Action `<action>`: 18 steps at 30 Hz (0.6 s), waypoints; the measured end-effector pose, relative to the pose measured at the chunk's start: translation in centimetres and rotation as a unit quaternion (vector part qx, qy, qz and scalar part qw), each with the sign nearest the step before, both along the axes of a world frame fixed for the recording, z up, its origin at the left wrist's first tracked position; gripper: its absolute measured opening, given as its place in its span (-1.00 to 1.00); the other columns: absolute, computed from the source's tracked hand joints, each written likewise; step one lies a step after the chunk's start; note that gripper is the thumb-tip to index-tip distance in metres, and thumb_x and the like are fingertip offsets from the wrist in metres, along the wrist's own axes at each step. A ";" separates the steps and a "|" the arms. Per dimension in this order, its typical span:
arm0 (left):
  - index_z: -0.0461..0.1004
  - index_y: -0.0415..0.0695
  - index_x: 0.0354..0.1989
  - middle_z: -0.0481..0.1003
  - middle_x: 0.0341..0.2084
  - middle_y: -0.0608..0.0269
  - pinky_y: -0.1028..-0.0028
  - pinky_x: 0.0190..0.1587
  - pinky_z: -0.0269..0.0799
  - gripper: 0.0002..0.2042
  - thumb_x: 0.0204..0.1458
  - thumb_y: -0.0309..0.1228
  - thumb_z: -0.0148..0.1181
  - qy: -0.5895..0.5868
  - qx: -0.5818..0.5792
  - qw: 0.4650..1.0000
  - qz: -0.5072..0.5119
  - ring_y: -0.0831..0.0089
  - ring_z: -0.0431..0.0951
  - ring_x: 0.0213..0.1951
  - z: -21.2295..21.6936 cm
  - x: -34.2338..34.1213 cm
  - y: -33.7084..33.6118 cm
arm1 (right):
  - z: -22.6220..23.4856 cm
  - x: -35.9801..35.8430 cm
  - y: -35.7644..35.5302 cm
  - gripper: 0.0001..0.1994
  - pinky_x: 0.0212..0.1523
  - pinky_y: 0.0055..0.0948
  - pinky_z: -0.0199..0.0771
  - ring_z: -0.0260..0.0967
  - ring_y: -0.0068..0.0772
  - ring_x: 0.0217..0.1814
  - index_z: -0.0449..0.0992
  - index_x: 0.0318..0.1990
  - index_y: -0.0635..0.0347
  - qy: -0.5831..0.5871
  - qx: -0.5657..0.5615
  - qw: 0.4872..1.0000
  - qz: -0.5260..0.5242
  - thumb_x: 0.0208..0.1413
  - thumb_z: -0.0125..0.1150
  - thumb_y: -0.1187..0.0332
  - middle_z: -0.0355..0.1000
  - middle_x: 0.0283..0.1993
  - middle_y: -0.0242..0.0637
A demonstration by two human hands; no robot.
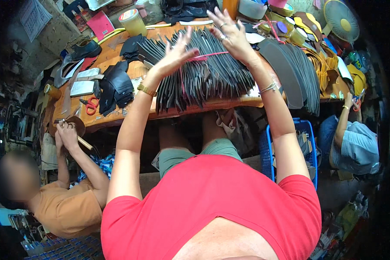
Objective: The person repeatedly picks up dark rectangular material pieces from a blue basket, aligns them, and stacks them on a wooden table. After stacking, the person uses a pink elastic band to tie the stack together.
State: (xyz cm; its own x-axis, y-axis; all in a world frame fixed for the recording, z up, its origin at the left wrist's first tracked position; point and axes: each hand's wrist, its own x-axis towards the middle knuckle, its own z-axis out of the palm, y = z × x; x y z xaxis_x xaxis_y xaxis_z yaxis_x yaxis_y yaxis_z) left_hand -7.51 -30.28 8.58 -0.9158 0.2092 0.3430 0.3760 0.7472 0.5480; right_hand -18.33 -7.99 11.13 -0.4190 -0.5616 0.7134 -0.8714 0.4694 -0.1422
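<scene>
A wide bundle of thin dark pieces [203,84], which look like cut leather, stands on edge on the wooden table in front of me. A pink string [212,55] runs across its top, and a strand of it also hangs down the near side. My left hand [176,54] is raised over the bundle's left part, fingers spread, its thumb close to the string. Over the far right part is my right hand [233,38], also open with its fingers apart. Neither hand visibly grips anything.
Grey curved pieces [286,71] lie fanned to the right of the bundle. Red-handled scissors [91,105] and black pieces [117,84] are on the left. A blue basket [315,151] stands below the table. Co-workers sit at both sides; the left one holds a wooden-handled tool [85,143].
</scene>
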 end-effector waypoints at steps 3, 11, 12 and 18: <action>-0.30 0.10 0.47 -0.19 0.46 0.12 -0.18 0.33 -0.61 -0.30 0.27 0.11 -0.29 0.027 0.104 0.994 0.010 0.11 -0.25 0.46 1.3 0.8 -0.7 | -1.2 3.2 -1.1 -0.47 0.42 0.27 -0.40 -0.26 -0.17 0.57 0.06 0.41 -0.31 -0.023 0.059 0.998 0.004 0.32 -0.21 -0.05 -0.11 0.52 -0.30; -0.25 0.10 0.47 -0.17 0.45 0.07 -0.18 0.35 -0.39 -0.12 0.09 0.26 -0.08 -0.032 -0.159 0.983 0.087 0.17 -0.18 0.46 -3.0 3.8 1.7 | -5.7 5.7 -1.9 -0.50 0.37 0.36 -0.39 -0.46 -0.28 0.60 0.13 0.40 -0.08 -0.171 0.247 0.951 0.073 0.31 -0.16 0.17 -0.22 0.55 -0.43; -0.24 0.12 0.47 -0.17 0.45 0.08 -0.18 0.35 -0.38 -0.12 0.08 0.25 -0.05 -0.021 -0.132 0.988 0.082 0.17 -0.18 0.46 -2.8 3.6 1.5 | -5.8 5.4 -2.1 -0.54 0.36 0.16 -0.06 -0.05 -0.17 0.51 0.26 0.31 0.03 -0.216 0.106 0.961 0.137 0.35 -0.17 0.11 0.01 0.48 -0.20; 0.04 0.33 0.41 -0.08 0.44 0.11 -0.20 0.35 -0.36 -0.31 0.10 0.09 0.08 0.024 -0.103 0.994 -0.025 0.01 -0.14 0.44 -0.5 5.0 1.9 | -4.3 7.7 2.7 -0.79 -0.12 -0.27 0.34 0.47 -0.23 -0.23 0.58 -0.26 0.19 -0.192 -0.147 0.967 0.079 0.08 0.26 0.23 0.51 -0.29 -0.16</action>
State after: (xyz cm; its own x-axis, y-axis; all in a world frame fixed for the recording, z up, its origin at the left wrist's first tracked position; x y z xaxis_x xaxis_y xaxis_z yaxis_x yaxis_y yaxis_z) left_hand -2.49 -28.38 8.07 -0.8857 0.3252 0.3314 0.4382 0.8214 0.3651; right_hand -10.63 -5.26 6.81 -0.6105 -0.4376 0.6601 -0.7852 0.2253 -0.5768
